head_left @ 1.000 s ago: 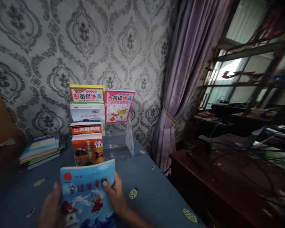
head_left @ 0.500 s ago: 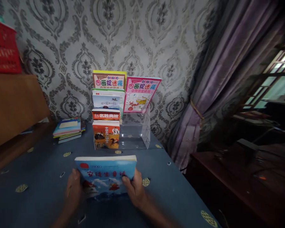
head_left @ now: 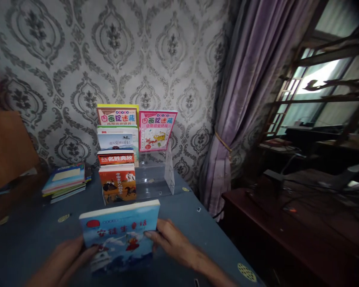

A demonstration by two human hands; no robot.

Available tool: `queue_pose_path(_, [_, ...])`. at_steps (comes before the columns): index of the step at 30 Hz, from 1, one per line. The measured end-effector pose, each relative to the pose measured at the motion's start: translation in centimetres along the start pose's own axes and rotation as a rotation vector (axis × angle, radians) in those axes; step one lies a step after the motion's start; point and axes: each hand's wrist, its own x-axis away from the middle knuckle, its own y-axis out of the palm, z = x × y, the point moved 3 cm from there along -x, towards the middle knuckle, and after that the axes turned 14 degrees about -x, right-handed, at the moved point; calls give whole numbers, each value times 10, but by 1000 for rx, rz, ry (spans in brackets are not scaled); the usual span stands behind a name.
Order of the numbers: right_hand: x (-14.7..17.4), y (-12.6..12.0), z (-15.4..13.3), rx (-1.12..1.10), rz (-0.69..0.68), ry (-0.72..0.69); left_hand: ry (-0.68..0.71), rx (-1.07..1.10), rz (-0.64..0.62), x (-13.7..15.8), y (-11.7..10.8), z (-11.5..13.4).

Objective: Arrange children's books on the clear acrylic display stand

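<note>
A blue book (head_left: 119, 235) with red title characters is held upright, cover toward me, over the front of the table. My left hand (head_left: 67, 255) grips its left edge with the thumb on the cover. On the opposite edge my right hand (head_left: 169, 239) is closed, its thumb also resting on the cover and its other fingers behind. Beyond the book stands a clear tiered display rack (head_left: 169, 173). Its left column carries several books, with an orange book (head_left: 118, 183) lowest in front. A pink book (head_left: 157, 131) leans in the top right tier.
A stack of thin books (head_left: 66, 181) lies left of the rack on the blue tablecloth (head_left: 194, 231). A brown box (head_left: 10, 151) stands at far left. On the right are a tied purple curtain (head_left: 224, 131) and a dark red desk (head_left: 257, 223) with cables.
The view has swung right, so the rack and stack appear further left. The blue book is now tilted, its right side higher, and my left thumb has come onto its cover.
</note>
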Motion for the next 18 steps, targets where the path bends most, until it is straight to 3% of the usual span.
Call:
queue_pose_path(3, [-6,-23,-14,-11,57,-58,161,-162,-105,-20,5,47])
queue_pose_path(6, [-18,-58,-34,46,93,-142,457,-304,-82,-37,11,108])
queue_pose_path(10, [-51,-121,-65,129,254,-298,784,-516,86,-65,18,192])
queue_pose_path(14, [-94,-177,-95,103,327,-504,911,-653,268,-103,24,263])
queue_pose_path(18, [-130,-215,-110,65,336,-554,959,-705,328,-133,27,307])
